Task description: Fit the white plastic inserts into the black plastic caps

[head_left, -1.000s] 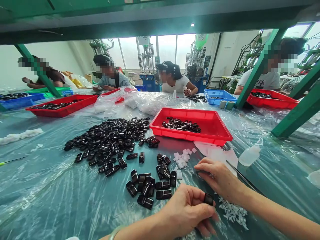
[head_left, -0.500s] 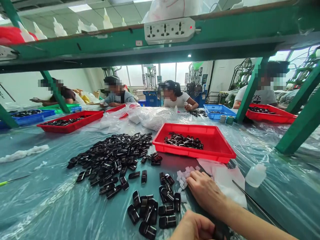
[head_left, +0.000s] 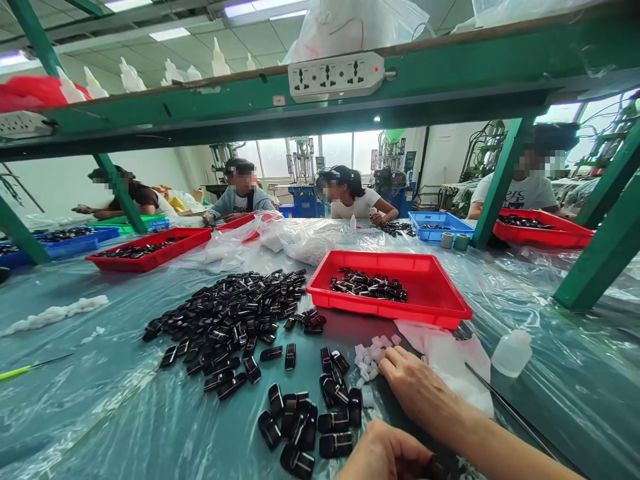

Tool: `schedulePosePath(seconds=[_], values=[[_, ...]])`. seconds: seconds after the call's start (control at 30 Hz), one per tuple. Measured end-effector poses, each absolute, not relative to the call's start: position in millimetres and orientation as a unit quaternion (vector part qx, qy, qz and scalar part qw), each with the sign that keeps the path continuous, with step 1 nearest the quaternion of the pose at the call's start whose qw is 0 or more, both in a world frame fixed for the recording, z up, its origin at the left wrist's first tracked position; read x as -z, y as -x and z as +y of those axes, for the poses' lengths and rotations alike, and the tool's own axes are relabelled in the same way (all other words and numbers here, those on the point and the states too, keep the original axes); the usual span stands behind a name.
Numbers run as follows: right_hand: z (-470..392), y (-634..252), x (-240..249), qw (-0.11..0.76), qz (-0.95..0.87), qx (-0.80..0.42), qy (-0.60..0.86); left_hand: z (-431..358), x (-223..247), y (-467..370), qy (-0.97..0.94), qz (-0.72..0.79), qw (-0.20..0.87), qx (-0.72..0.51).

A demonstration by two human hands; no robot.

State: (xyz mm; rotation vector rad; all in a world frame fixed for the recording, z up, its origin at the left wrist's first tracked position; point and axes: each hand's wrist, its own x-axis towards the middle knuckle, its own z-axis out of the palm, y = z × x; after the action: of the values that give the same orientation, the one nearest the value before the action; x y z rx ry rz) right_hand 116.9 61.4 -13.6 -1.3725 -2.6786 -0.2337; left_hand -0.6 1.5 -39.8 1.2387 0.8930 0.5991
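Note:
At the bottom edge, my left hand (head_left: 383, 453) is curled shut around a dark piece (head_left: 437, 467), apparently one of the small glossy black plastic parts; the frame edge and my fingers hide most of it. My right hand (head_left: 417, 387) rests on the table beside a little heap of small white pads (head_left: 370, 357), its fingers bunched together at the heap's right edge. Whatever its fingertips pinch is hidden. Left of both hands lies a loose group of black plastic parts (head_left: 300, 420), with a far bigger pile of black parts (head_left: 225, 327) behind it.
A red tray (head_left: 390, 313) with black parts stands ahead. A white cloth (head_left: 450, 360), a thin dark rod (head_left: 515, 413) and a squeeze bottle (head_left: 513, 353) lie to the right. Overhead runs a green shelf beam (head_left: 200, 100) with a power strip (head_left: 336, 75). Several people sit across the table.
The view has shifted slightly, so the scene sits a little lower and further right. My right hand's fingers have drawn back slightly from the white pads. My left hand stays closed nearby.

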Motion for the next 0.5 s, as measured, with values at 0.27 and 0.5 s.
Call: schedulePosePath(seconds=[0.27,0.5], values=[[69,-127,21,0.088,-0.875,0.061,0.471,11,35,6,-0.659,0.386,0.599,-0.238],[71,-133,15,0.149,-0.863,-0.016,0.483,10,23,6,-0.696,0.382,0.568,-0.218]])
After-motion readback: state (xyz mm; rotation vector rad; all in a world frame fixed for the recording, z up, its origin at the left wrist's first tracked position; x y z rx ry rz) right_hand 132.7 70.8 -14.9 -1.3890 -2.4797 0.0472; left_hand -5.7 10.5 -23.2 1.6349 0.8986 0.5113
